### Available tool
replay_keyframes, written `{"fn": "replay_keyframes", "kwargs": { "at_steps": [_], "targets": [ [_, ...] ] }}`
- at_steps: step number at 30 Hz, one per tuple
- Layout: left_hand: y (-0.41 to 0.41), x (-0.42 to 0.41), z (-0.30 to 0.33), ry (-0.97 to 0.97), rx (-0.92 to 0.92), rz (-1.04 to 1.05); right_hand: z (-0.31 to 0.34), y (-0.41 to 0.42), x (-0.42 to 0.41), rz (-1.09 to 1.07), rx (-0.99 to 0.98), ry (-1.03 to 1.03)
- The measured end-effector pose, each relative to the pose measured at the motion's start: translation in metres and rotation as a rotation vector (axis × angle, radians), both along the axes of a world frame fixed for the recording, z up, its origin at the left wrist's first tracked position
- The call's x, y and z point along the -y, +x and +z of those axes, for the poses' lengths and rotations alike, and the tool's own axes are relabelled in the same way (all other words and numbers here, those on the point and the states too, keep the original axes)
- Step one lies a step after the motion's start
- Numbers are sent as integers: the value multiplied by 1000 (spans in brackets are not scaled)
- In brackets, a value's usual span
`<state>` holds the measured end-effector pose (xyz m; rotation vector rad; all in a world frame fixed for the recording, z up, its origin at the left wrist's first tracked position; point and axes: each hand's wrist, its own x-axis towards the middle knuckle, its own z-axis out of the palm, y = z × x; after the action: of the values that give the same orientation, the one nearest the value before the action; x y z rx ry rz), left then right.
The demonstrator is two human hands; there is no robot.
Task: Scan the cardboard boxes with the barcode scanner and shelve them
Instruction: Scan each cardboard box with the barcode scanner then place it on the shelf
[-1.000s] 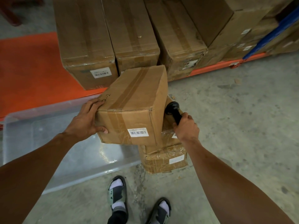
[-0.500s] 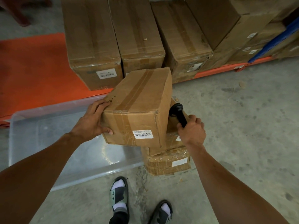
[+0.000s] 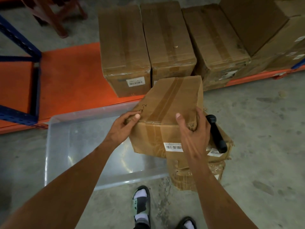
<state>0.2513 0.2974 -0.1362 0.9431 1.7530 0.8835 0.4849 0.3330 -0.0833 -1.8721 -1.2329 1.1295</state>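
A taped cardboard box (image 3: 171, 103) with a barcode label on its near face sits in the middle of the view, resting on two crumpled boxes (image 3: 198, 172) stacked on the floor. My left hand (image 3: 123, 128) grips its near left corner. My right hand (image 3: 194, 131) grips its near right corner, covering part of the label. The black barcode scanner (image 3: 216, 136) lies loose on the lower box, just right of my right hand.
Several boxes (image 3: 166, 40) stand side by side on the orange shelf base (image 3: 69, 76), with bare orange room to their left. A clear plastic bin (image 3: 74, 146) sits on the concrete floor left of me. Blue rack posts (image 3: 18, 40) stand far left. My feet show below.
My right hand let go of the scanner, which now lies on the lower box, and moved onto the held box's right corner. My view has risen and shifted left.
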Motion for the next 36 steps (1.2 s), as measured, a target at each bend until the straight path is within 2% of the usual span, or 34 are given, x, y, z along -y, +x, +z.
{"fn": "replay_keyframes", "kwargs": {
  "at_steps": [4,8,11,18,30,36],
  "targets": [
    [-4,-19,-8,-91,195,190,-4,1,-9,13,-11,2],
    [-6,-31,-17,-99,379,168,-3,12,-22,119,53,-44],
    [0,-34,-14,-52,375,228,-1,15,-27,156,50,-81],
    [12,-29,11,12,372,268,22,13,-26,52,-38,-62],
    [-1,17,135,120,252,261,119,4,16,100,-89,-24],
    [23,56,204,206,175,273,166,26,49,88,-145,75]
  ]
}}
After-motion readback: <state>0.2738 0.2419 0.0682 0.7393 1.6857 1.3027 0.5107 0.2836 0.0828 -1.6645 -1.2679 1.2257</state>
